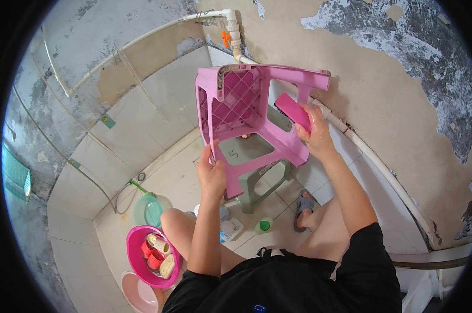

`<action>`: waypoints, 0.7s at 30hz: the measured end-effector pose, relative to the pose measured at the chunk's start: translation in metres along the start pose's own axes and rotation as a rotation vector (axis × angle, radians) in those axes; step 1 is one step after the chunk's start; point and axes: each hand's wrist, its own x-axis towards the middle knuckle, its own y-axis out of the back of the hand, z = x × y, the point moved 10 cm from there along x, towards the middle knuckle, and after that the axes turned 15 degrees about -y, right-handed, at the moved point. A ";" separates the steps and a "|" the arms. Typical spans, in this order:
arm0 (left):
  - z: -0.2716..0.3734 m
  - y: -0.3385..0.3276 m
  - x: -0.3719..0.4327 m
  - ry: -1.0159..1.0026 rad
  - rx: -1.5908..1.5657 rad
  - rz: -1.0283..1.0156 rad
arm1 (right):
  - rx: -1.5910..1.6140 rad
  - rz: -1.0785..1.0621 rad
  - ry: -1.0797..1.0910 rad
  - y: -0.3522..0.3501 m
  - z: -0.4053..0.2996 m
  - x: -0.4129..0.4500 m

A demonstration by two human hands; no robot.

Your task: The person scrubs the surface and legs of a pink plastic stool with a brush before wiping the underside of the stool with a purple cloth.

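Note:
A pink plastic stool [259, 152] lies tipped on its side, its ribbed underside and open legs facing me. Beneath it stands a grey-green plastic stool [251, 195] that bears a handwritten mark. My left hand [211, 172] grips a leg of the pink stool at its near left. In my right hand [318, 133] is a pink scrubbing brush [292, 111] with dark bristles, held by the stool's right side opening. The bristles face down and left; whether they touch the plastic I cannot tell. My right hand looks wet. Dark grime lines the stool's upper leg edge.
At lower left, a magenta basin [132, 250] holds several red and cream slippers, between a teal basin [148, 211] and a pale pink basin [142, 297]. White bottles [232, 229] and a green cup-like container [264, 225] stand on the tiles. A white pipe [376, 156] runs along the right wall.

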 end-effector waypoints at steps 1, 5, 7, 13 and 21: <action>0.001 0.002 -0.001 0.013 -0.003 0.012 | 0.004 0.000 0.001 0.001 -0.001 -0.001; 0.007 0.003 0.002 0.013 0.020 0.018 | 0.021 -0.095 -0.032 0.000 0.006 0.000; 0.008 0.001 0.003 0.024 0.007 0.020 | 0.004 -0.120 -0.025 0.000 0.005 0.000; -0.005 0.006 0.013 -0.054 -0.007 0.050 | 0.009 -0.126 0.014 0.003 -0.001 0.000; -0.003 0.016 0.016 0.011 0.014 0.066 | -0.012 -0.025 0.043 0.010 -0.003 -0.007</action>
